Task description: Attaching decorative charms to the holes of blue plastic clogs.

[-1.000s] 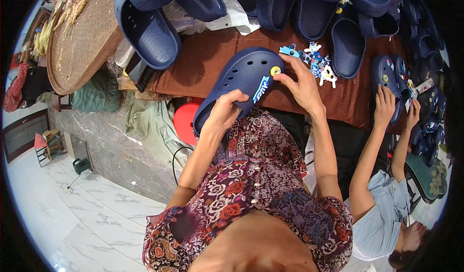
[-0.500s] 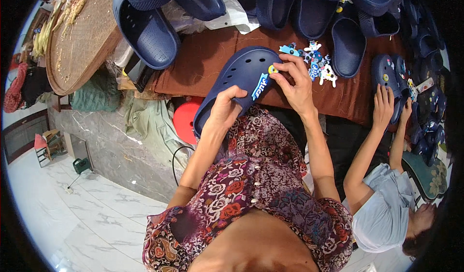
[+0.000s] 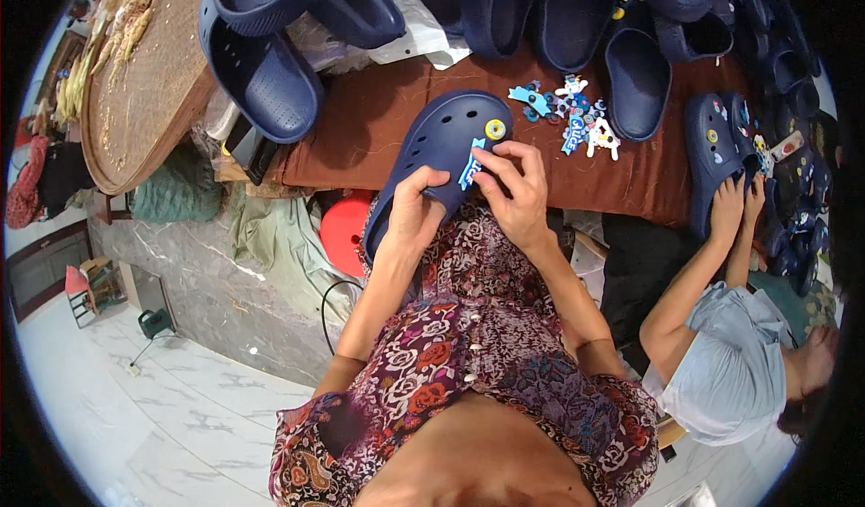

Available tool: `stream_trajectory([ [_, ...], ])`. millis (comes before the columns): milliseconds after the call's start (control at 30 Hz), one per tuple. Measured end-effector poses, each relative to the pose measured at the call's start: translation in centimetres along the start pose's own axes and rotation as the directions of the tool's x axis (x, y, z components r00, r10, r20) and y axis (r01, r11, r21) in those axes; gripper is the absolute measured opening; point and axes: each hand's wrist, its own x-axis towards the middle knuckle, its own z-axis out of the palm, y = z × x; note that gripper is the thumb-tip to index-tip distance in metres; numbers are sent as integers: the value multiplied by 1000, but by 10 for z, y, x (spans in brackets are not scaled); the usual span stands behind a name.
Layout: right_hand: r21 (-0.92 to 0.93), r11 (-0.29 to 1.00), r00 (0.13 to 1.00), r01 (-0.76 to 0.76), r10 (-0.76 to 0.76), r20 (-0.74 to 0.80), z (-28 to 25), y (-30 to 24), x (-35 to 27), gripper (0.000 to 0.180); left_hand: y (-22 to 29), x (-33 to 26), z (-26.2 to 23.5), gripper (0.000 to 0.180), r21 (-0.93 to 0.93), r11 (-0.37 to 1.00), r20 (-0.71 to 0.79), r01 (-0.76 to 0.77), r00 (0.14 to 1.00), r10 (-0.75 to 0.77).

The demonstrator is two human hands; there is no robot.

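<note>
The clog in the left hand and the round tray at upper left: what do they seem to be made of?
The clog looks like moulded foam or rubber, matte, with a smooth, seamless upper. The tray is probably woven bamboo, dull, judging by its fine texture.

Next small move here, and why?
Probably press the flat blue-and-white ribbon-shaped charm down with the bare right hand: that hand is at the charm's edge, while the bare left hand holds the navy clog with round holes. Whether the charm is fully seated can't be seen, so a firm press seems sensible.
</note>
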Motion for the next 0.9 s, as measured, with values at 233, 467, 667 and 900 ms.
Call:
stream_trajectory([
  [233, 0, 1000, 1000, -10, 10, -6, 0, -1, -2, 28, 2, -3, 4, 34, -43, 999, 30, -18, 999, 19],
  [467, -297, 949, 988, -109, 70, -138, -37, 39, 12, 15, 4, -3, 4, 36, -61, 998, 5, -9, 1000, 9],
  [667, -513, 854, 996, -86, 54, -77, -59, 67, 25, 20, 3, 0, -3, 37, -83, 996, 17, -7, 1000, 9],
  [900, -549, 830, 995, -94, 88, -37, -57, 81, 28, 26, 2, 0, -2, 48, -40, 999, 26, -1, 1000, 2],
])
